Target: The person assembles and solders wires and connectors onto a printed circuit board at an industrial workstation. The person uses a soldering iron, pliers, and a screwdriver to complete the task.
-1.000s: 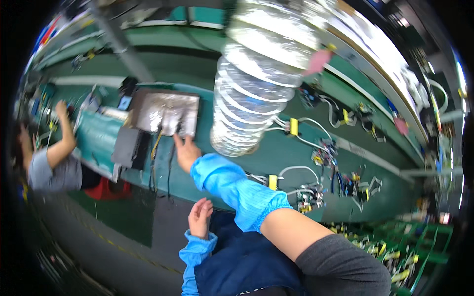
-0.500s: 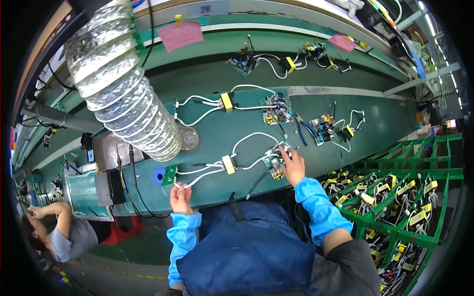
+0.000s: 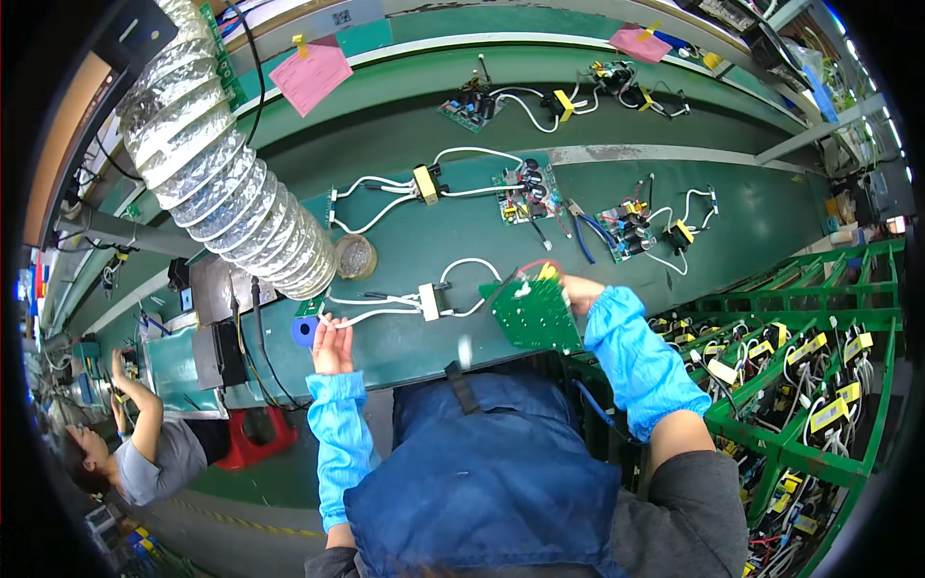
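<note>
My right hand (image 3: 581, 292) grips the edge of a green circuit board (image 3: 536, 316), tilted up off the bench so its solder-dotted underside faces me. White wires link this board to a yellow-and-white transformer (image 3: 432, 301) lying on the bench. At the other end of the wiring, my left hand (image 3: 332, 349) pinches a white wire (image 3: 358, 317) beside a small green board (image 3: 310, 307). That small board is partly hidden behind a blue ring (image 3: 304, 331) and my fingers. A second wired assembly with its own circuit board (image 3: 528, 193) lies farther back.
A silver flexible duct (image 3: 241, 193) hangs at left, its mouth by a round tin (image 3: 356, 257). Blue-handled pliers (image 3: 584, 231) lie near another board (image 3: 624, 231). Green racks (image 3: 819, 328) with many assemblies stand at right. A co-worker (image 3: 159, 458) sits at far left.
My right hand has lifted the circuit board and tipped it over, showing its underside. My left hand stays at the wire near the small board. The view has shifted slightly.
</note>
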Tool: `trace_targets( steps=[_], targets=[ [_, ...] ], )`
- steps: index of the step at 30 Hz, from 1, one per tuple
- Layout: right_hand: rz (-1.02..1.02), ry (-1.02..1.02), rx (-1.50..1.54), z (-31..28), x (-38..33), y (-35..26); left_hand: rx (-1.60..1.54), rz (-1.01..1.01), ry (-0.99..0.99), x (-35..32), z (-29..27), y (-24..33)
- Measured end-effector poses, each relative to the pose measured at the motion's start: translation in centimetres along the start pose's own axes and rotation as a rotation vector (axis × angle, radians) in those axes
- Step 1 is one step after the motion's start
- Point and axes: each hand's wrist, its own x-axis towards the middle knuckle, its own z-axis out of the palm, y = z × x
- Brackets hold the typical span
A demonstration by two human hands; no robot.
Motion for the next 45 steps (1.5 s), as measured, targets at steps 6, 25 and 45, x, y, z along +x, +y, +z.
trace_targets(
  steps=[6,25,45],
  targets=[
    [-0.239,-0.192,0.656,5.4,-0.2,1.8,-0.152,0.061,0.017,-2.6,1.4,-0.4],
    [-0.322,-0.386,0.634,7.8,-3.5,0.6,-0.311,0.184,-0.086,-8.9,1.5,3.3],
    [-0.653,0.621,-1.556,6.8,5.7,4.0,0.310,0.611,-0.020,-16.1,6.7,9.2]
  ],
)
